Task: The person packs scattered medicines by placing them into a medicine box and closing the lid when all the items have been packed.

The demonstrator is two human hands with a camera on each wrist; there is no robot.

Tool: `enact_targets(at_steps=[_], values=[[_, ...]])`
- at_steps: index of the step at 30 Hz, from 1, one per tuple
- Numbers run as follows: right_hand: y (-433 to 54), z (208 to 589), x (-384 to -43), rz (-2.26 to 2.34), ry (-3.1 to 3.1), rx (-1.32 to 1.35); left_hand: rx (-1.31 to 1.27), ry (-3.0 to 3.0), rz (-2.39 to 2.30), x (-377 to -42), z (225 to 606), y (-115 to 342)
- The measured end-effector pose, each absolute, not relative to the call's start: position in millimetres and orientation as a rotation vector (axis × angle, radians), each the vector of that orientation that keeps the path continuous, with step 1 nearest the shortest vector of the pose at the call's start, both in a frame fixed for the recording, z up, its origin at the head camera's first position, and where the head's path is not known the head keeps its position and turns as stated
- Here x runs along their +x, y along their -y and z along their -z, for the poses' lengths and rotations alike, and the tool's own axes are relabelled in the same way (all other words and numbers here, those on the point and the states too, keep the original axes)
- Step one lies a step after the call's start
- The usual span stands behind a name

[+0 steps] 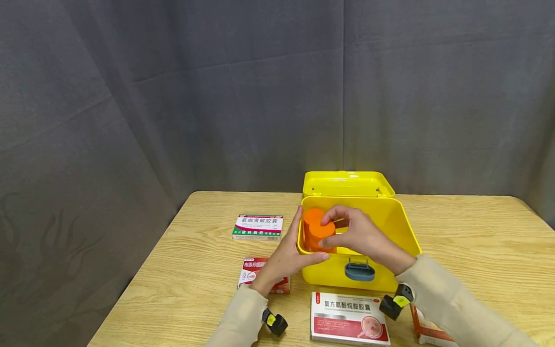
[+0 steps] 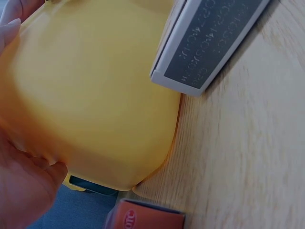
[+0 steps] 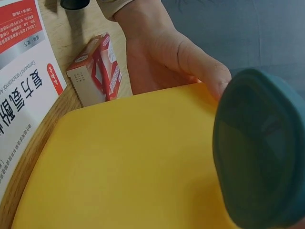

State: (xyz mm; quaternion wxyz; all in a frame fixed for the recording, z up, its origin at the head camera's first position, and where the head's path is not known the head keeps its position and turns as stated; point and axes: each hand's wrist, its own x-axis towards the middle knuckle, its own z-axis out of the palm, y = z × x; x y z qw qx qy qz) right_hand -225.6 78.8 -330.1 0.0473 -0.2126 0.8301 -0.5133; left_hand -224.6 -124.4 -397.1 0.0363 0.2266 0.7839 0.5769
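My right hand (image 1: 357, 233) reaches into a yellow lidded box (image 1: 360, 271). Thumb and fingers pinch an orange round-topped container (image 1: 322, 233) near the box's left front corner. A second orange round container (image 1: 313, 215) stands right behind it, against the left wall. Their lower parts are hidden by the box. My left hand (image 1: 284, 258) rests against the box's left front corner, fingers extended along the left side and thumb along the front rim. In the right wrist view, the left thumb touches the rim near the grey-green latch (image 3: 259, 148).
The box lid (image 1: 347, 184) is tipped back. A green-and-white medicine box (image 1: 258, 227) lies at the left, with a red one (image 1: 249, 274) partly behind the left wrist. A white-and-red medicine box (image 1: 349, 318) lies in front; an orange-and-white one (image 1: 429, 330) is partly under the right sleeve.
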Motion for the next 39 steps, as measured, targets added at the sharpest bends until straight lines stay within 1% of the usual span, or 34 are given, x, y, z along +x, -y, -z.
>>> enact_targets(at_steps=[12, 19, 28, 39], values=[[-74.6, 329.8, -227.0, 1.465, -2.575, -0.630, 0.688, -2.407, -1.775, -224.1, 395.6, 121.4], [-75.2, 329.7, -229.7, 1.392, -2.592, -0.723, 0.683, -2.415, -1.770, -224.6, 395.4, 120.3], [-73.9, 327.7, -232.2, 1.282, -2.587, -0.710, 0.704, -2.388, -1.774, -221.1, 390.2, 120.4], [-75.3, 327.5, -237.0, 1.297, -2.479, -0.723, 0.708, -2.397, -1.793, -224.2, 396.1, 123.7]])
